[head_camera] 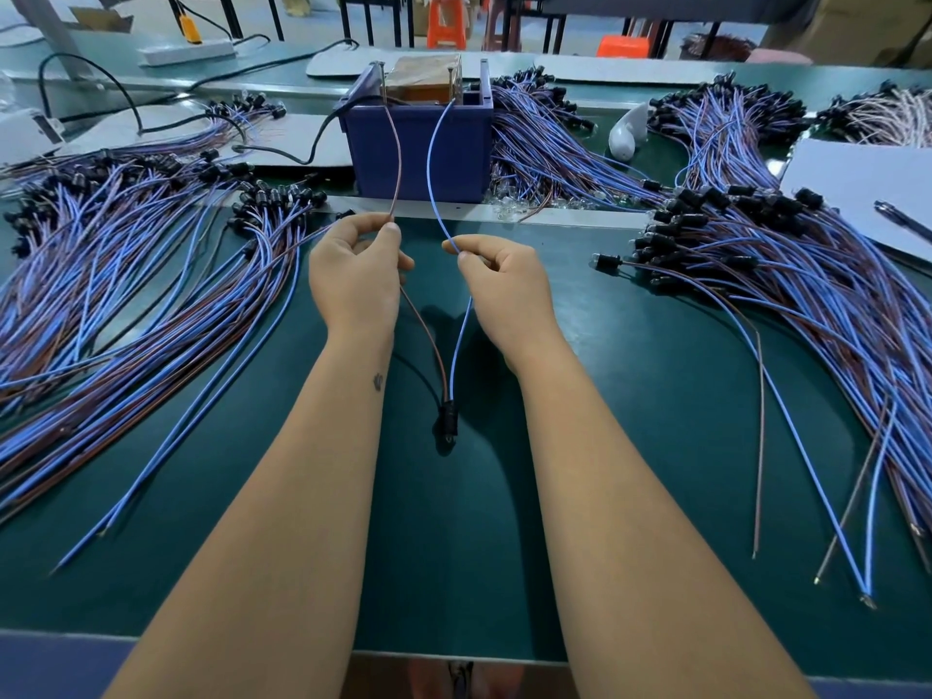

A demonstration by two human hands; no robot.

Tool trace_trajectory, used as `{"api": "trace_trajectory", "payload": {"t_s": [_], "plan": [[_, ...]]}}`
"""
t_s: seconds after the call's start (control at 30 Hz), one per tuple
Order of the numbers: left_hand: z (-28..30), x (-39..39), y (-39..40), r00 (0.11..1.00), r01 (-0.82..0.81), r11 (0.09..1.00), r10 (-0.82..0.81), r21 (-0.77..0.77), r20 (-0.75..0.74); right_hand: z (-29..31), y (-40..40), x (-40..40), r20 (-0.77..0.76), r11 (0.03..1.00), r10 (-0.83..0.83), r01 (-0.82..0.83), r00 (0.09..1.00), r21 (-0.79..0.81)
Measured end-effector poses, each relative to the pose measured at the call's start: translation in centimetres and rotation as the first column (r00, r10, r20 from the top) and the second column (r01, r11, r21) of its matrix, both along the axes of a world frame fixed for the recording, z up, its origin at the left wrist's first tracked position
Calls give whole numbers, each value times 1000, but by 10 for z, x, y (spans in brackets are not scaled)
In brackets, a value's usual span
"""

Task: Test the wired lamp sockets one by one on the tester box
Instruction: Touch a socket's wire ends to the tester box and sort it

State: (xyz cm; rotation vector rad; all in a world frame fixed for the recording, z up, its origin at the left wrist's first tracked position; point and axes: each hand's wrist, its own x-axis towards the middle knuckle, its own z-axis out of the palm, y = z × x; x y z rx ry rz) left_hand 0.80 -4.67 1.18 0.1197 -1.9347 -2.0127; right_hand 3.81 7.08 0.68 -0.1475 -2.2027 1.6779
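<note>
A blue tester box [421, 153] stands at the middle back of the green table, with two metal pins sticking up from its top. My left hand [355, 274] pinches a brown wire [398, 164] whose tip reaches up to the left pin. My right hand [499, 282] pinches a blue wire [432, 158] that curves up to the right pin. Both wires run down between my wrists to one black lamp socket [448, 421], which hangs low over the table near me.
A large heap of wired sockets [151, 274] lies on the left, and another heap [787, 285] on the right. More bundles [544, 143] lie beside the box. A grey sheet with a pen [857, 194] sits at the right. Black cables and a power strip [186, 52] lie behind.
</note>
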Motion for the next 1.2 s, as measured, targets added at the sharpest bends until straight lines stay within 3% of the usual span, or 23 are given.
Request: {"api": "trace_trajectory", "payload": {"t_s": [0.5, 0.63, 0.77, 0.9, 1.0, 1.1, 1.2], "plan": [[-4, -4, -1, 998, -52, 998, 51, 34, 31, 1, 0, -1, 25, 998, -22, 21, 999, 52], [-3, -4, 4, 992, 101, 994, -104, 43, 71, 4, -3, 2, 38, 997, -30, 27, 999, 76], [1, -1, 13, 947, 302, 946, -312, 117, 73, 3, -8, 4, 74, 979, -7, -9, 997, 205], [3, -3, 9, 926, 347, 888, -376, 302, 42, 4, -10, 7, 109, 957, 44, -73, 993, 280], [2, -4, 7, 929, 338, 873, -368, 352, 23, 3, -11, 7, 120, 951, 58, -92, 991, 294], [0, -7, 9, 931, 338, 879, -365, 336, 20, 1, -10, 6, 101, 962, 47, -72, 994, 263], [-4, -9, 12, 923, 378, 912, -384, 160, 5, 3, -10, 2, 45, 990, -10, 4, 999, 139]]}}
